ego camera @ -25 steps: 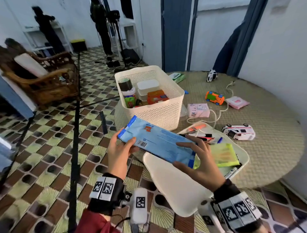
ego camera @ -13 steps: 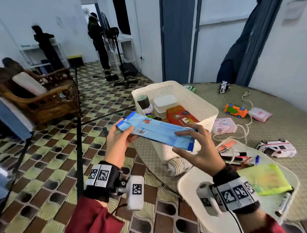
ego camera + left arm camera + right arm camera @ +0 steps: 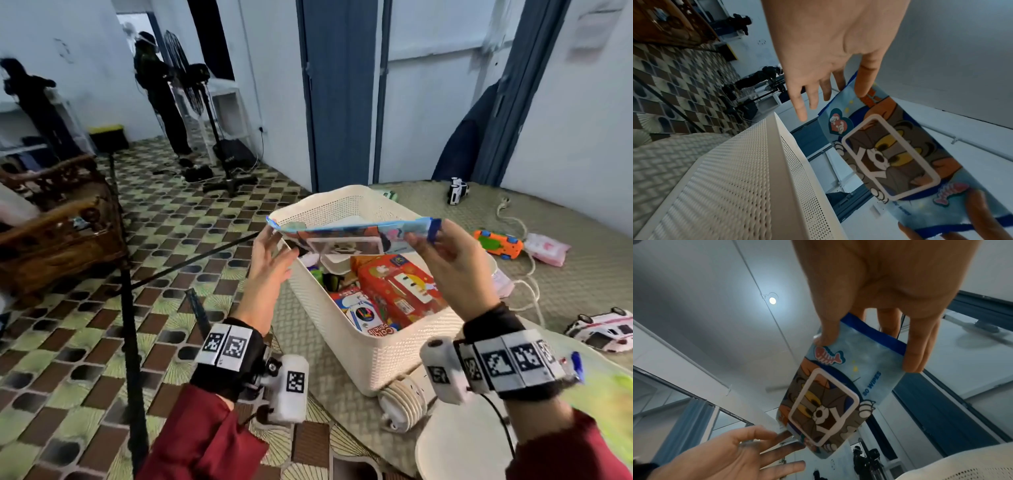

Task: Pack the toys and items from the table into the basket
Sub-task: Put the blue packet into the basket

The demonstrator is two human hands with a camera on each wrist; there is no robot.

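A blue cartoon-print wipes pack [image 3: 349, 236] hangs level, face down, just above the white perforated basket [image 3: 394, 353]. My right hand [image 3: 442, 246] pinches the pack's right end between thumb and fingers; the right wrist view shows that pinch [image 3: 868, 353] on the pack [image 3: 838, 394]. My left hand [image 3: 270, 253] is at the pack's left end with straight, spread fingers, only its tips touching. In the left wrist view the thumb of that hand [image 3: 830, 100] lies on the pack [image 3: 890, 154], beside the basket wall [image 3: 735, 178]. A red box [image 3: 400, 291] and other items lie in the basket.
On the woven round table lie an orange toy car [image 3: 498, 243], a pink pack [image 3: 548, 248], a white ambulance toy [image 3: 603, 330], a small black-and-white car [image 3: 457, 192] and a white cable [image 3: 520, 281]. A white tray [image 3: 462, 445] sits near me. A black tripod pole [image 3: 130, 342] stands left.
The wipes pack has risen from above the tray to over the basket and turned face down. My left hand's grip has loosened to straight fingers. The view moved closer to the basket.
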